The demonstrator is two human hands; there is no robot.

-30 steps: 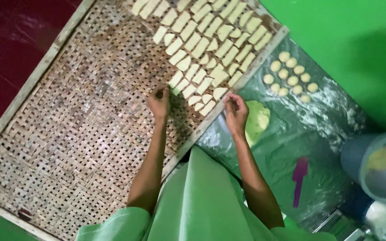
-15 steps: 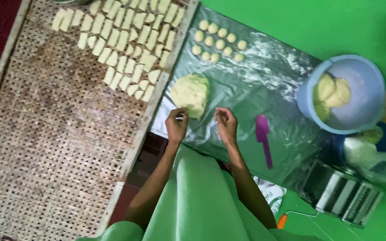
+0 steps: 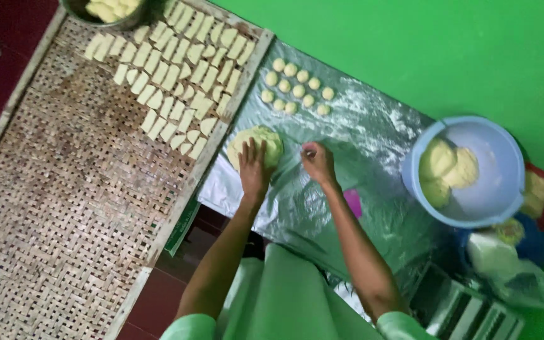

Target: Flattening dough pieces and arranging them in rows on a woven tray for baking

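Note:
My left hand (image 3: 254, 165) lies flat on a round pale-yellow lump of dough (image 3: 271, 140) that rests on a clear plastic sheet (image 3: 360, 138). My right hand (image 3: 317, 161) hovers just right of the lump, fingers curled, thumb and forefinger pinched together; whether a bit of dough sits between them is too small to tell. Several small dough balls (image 3: 297, 85) sit in rows farther up the sheet. Many cut dough pieces (image 3: 171, 82) lie in rows on a woven bamboo tray (image 3: 64, 214) to the left.
A blue plastic basin (image 3: 492, 189) with dough lumps stands at the right. A pink scraper (image 3: 352, 203) lies by my right forearm. A metal bowl (image 3: 105, 9) sits at the tray's top. A metal roller machine (image 3: 467, 308) and bags are at lower right.
Both hands left the bamboo tray and moved right onto the plastic sheet. My left hand went from beside the dough lump to resting on it.

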